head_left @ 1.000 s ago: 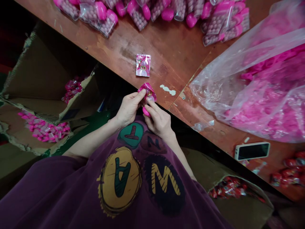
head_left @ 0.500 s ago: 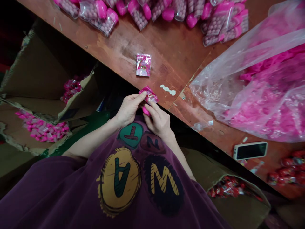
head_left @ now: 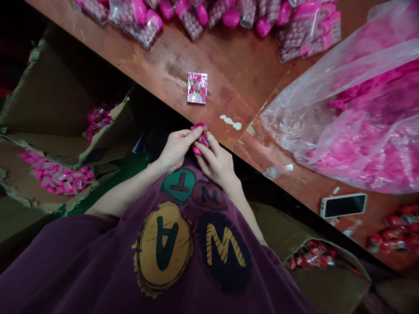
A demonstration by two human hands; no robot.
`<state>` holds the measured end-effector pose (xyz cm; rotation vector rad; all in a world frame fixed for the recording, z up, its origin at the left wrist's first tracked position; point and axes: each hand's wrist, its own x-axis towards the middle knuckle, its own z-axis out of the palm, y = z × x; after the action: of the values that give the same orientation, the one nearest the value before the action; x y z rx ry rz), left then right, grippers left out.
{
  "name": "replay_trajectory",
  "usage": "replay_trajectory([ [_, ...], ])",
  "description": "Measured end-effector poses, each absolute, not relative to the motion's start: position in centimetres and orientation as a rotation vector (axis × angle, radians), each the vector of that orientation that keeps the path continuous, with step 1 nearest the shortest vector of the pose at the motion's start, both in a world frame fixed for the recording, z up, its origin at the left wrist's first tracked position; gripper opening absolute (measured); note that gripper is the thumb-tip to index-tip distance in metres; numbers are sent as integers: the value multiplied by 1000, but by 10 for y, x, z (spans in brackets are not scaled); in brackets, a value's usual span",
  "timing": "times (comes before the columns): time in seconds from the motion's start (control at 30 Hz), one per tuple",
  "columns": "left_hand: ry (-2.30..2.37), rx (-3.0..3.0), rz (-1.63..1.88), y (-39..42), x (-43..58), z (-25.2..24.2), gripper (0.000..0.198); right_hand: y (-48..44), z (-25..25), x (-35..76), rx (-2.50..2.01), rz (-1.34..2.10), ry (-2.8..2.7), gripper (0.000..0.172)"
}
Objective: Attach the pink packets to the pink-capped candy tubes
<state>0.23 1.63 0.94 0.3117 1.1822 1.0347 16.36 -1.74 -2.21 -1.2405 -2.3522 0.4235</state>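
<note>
Both hands meet just off the front edge of the wooden table (head_left: 225, 74). My left hand (head_left: 176, 148) is closed, its thumb pressing a shiny pink printed wrapper (head_left: 202, 131). From the other side, the fingers of my right hand (head_left: 219, 163) are closed on the same wrapper. A small bright-pink capped piece (head_left: 197, 150) shows below it, between the hands; its lower part is hidden by my fingers. On the table beyond lies a flat pink printed packet (head_left: 197, 88), apart from both hands.
Pink-capped clear containers of small balls (head_left: 191, 26) line the back. At right are a plastic bag of pink parts (head_left: 369, 144), a phone (head_left: 343, 205) and red wrapped pieces (head_left: 396, 233). Cardboard boxes (head_left: 59, 104) with pink pieces stand left; another box (head_left: 334, 283) holds red ones.
The wrapper has been folded in more closely around the pink piece, and my right fingers have shifted left over it. The packet on the table has stayed in place.
</note>
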Motion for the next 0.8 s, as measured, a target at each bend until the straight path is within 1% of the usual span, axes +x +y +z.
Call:
replay_trajectory([
  [0.1, 1216, 313, 1085, 17, 2, 5, 39, -18, -22, 164, -1258, 406, -2297, 36],
  [0.17, 1245, 336, 1126, 18, 1, 2, 39, -19, -21, 164, -1234, 456, -2207, 36],
  [0.33, 1300, 337, 1114, 22, 2, 2, 40, -20, -14, 159, -1186, 717, -1885, 40],
  [0.67, 1334, 294, 1088, 32, 4, 3, 46, -13, -2, 155, -1334, 1151, -1145, 34],
  [0.8, 1353, 313, 1095, 32, 10, 2, 50, -14, 1, 153, -1298, 1306, -965, 42],
])
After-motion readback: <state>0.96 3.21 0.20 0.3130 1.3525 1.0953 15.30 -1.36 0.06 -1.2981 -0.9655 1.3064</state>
